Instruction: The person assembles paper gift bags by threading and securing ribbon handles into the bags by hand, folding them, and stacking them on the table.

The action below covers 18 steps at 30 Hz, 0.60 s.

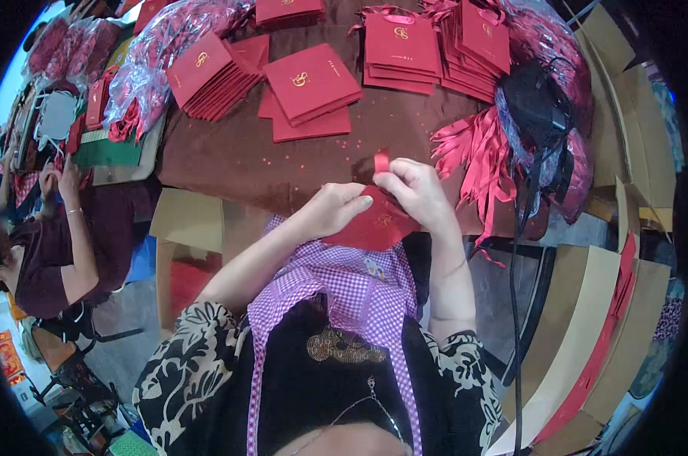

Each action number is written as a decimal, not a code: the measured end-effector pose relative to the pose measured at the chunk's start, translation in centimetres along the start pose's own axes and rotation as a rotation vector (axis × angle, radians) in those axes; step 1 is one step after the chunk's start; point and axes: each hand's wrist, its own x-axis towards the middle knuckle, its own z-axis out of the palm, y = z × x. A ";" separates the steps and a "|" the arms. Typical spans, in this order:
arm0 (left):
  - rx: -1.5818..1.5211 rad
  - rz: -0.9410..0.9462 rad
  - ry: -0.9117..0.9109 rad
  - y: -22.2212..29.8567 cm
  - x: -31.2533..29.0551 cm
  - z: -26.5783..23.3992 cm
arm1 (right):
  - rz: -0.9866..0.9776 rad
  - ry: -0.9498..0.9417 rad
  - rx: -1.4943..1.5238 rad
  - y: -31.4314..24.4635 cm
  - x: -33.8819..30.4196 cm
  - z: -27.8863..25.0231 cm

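Note:
A red paper bag with a gold mark is in front of me at the table's near edge, above my checked apron. My left hand grips it by its upper left side, thumb on top. My right hand is closed at its upper right, pinching a red ribbon whose end sticks up above my fingers. Where the ribbon meets the bag is hidden behind my hands. To the right, a bunch of loose red ribbons hangs over the table edge.
Stacked red bags lie across the brown-covered table, with ribboned bags further back. A black cable hangs down at right, beside open cardboard boxes. Another person works at far left. Red scraps dot the cloth.

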 end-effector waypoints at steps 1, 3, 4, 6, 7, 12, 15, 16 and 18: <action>0.098 0.004 0.011 0.5 0.0 0.0 | 0.026 0.091 0.157 0.7 0.0 0.8; 0.197 0.008 0.022 1.7 0.0 0.0 | 0.087 0.188 0.282 1.8 0.5 1.0; 0.006 0.000 0.079 2.3 -0.1 0.1 | 0.145 0.278 0.408 1.9 0.8 0.8; -0.186 -0.007 0.132 2.5 0.0 -0.3 | 0.056 0.232 0.140 2.1 0.6 -0.8; -0.128 -0.031 0.116 2.3 -0.1 -1.1 | 0.050 0.312 0.261 2.4 0.5 -1.0; -0.123 -0.072 0.125 2.3 -0.4 -2.1 | 0.309 0.135 0.100 1.9 -0.8 -3.6; -0.213 -0.056 0.105 1.6 -0.1 -1.4 | 0.204 0.025 0.002 3.4 -1.0 -2.6; -0.212 -0.054 0.105 1.5 -0.2 -1.3 | 0.201 -0.018 0.014 2.8 -0.8 -2.3; -0.262 -0.045 0.108 1.6 -0.2 -1.1 | 0.182 0.147 0.189 3.6 -0.9 -0.5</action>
